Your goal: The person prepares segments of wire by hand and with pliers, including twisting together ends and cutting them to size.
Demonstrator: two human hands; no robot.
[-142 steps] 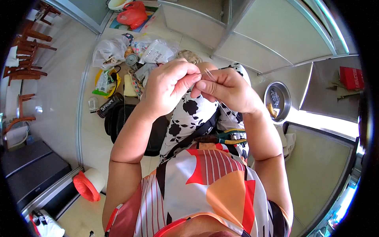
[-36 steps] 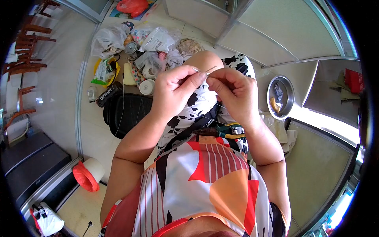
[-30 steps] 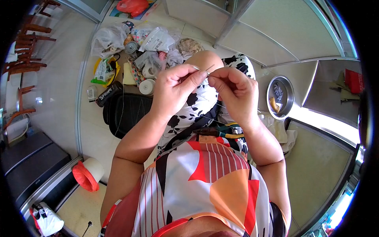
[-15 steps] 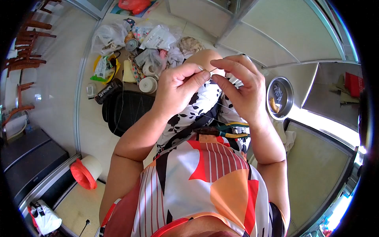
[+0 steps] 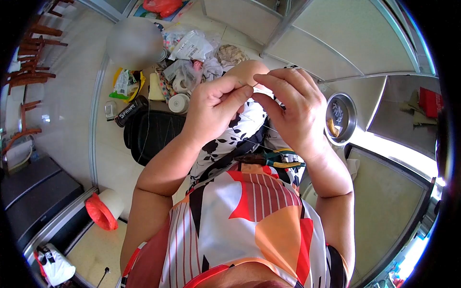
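Left hand (image 5: 211,108) has thumb and forefinger pinched on a thin stick-like piece (image 5: 255,85), over the far part of the lap; right hand (image 5: 293,108) just right of it, thumb and forefinger parted, contact with tip unclear. Best: firm left pinch near tip, right fingers square to it, pale strands (image 5: 271,128) free of the pliers (image 5: 286,164). Piece looks slim, fairly straight, brownish; material can't tell. Strands fine, slanting across patterned trousers (image 5: 211,154).
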